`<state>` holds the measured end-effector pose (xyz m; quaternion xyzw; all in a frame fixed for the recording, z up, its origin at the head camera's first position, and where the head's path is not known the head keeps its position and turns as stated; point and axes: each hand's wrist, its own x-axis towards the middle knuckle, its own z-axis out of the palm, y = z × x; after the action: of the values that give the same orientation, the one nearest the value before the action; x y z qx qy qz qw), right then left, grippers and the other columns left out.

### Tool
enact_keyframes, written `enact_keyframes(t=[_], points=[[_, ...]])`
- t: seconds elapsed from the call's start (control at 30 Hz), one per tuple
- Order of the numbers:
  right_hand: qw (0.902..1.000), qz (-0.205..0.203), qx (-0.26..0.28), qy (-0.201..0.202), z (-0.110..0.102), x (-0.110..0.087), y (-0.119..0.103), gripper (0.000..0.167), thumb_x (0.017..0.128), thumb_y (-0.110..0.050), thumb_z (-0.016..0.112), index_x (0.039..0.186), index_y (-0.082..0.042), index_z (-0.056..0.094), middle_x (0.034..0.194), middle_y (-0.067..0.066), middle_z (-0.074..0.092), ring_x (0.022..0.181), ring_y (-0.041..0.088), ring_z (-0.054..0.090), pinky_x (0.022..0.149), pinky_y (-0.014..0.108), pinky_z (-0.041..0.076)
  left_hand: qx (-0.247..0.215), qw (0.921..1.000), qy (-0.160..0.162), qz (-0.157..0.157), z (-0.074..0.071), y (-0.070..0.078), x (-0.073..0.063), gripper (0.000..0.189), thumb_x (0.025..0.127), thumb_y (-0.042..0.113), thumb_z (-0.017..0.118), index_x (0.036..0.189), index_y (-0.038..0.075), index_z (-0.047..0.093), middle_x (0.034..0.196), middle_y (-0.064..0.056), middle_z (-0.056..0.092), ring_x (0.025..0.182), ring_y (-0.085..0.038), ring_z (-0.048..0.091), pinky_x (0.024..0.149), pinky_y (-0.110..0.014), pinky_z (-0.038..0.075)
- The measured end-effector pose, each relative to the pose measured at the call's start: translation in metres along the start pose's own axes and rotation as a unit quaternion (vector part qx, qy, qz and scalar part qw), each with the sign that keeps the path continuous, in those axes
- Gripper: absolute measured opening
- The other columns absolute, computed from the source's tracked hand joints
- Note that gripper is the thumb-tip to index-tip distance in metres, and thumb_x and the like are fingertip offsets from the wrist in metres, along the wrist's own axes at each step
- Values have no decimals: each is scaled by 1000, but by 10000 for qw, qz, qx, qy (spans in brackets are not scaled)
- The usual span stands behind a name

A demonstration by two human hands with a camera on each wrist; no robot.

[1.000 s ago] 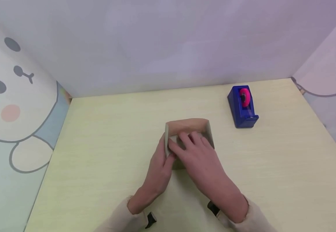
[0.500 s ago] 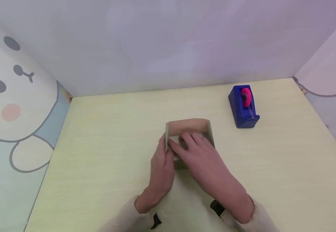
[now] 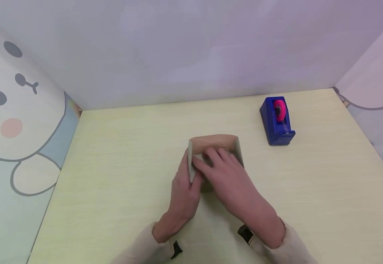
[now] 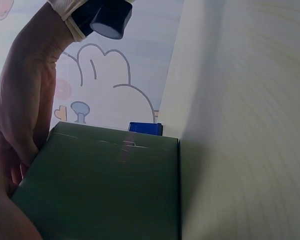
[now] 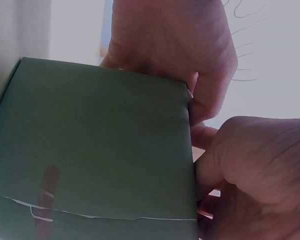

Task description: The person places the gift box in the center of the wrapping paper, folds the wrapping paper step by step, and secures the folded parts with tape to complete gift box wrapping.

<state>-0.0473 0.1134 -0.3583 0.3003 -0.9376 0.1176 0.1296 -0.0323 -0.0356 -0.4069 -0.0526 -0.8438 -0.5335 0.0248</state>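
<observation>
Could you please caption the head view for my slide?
Both hands hold a small cardboard box on a pale table, tape dispenser nearby.

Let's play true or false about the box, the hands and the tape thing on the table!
1. Both hands touch the cardboard box. True.
2. The tape dispenser is red with a blue roll. False: it is blue, with a pink roll.
3. The right hand holds the tape dispenser. False: its fingers reach into the open box; the dispenser stands apart, to the right.
4. The left hand is at the box's left wall. True.
5. The box lies on the floor. False: it sits on the pale table.
</observation>
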Motion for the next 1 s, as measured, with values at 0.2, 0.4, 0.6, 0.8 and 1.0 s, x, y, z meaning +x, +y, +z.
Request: enact_keyframes(t=[0.2,0.4,0.6,0.8,1.0], points=[[10000,51,-46,-20,3,2,0,54,88,2,75,136,-23,67,118,8,59,91,26,47,78,37,46,-20,10000,70,-46,0,0,0,67,107,20,51,167,13,22,168,-6,38,146,-22,48,118,-51,43],[9997,191,-124,-41,6,3,-5,54,85,1,77,132,-21,67,120,8,60,92,28,49,80,39,48,-65,9999,73,-31,1,-1,0,67,106,19,51,167,13,23,168,-3,37,149,-18,44,120,-50,41],[9997,76,-38,-208,1,2,-4,62,81,2,79,139,-14,64,129,11,62,103,30,55,91,42,51,-87,9999,107,53,1,-1,1,68,105,17,51,167,14,22,168,-2,37,149,-18,44,120,-50,41],[9991,-52,101,-416,-9,-1,0,76,75,6,81,146,-10,60,136,12,61,110,31,56,100,42,49,-154,9997,133,130,1,-2,1,70,104,15,52,167,17,23,162,-4,46,132,-20,56,113,-52,47],[9999,-85,-108,-73,-3,-2,-2,62,81,5,75,139,-18,67,120,13,60,97,30,53,87,40,50,189,9993,191,259,1,-3,1,71,102,14,54,166,11,25,156,-5,53,117,-19,58,105,-47,51]])
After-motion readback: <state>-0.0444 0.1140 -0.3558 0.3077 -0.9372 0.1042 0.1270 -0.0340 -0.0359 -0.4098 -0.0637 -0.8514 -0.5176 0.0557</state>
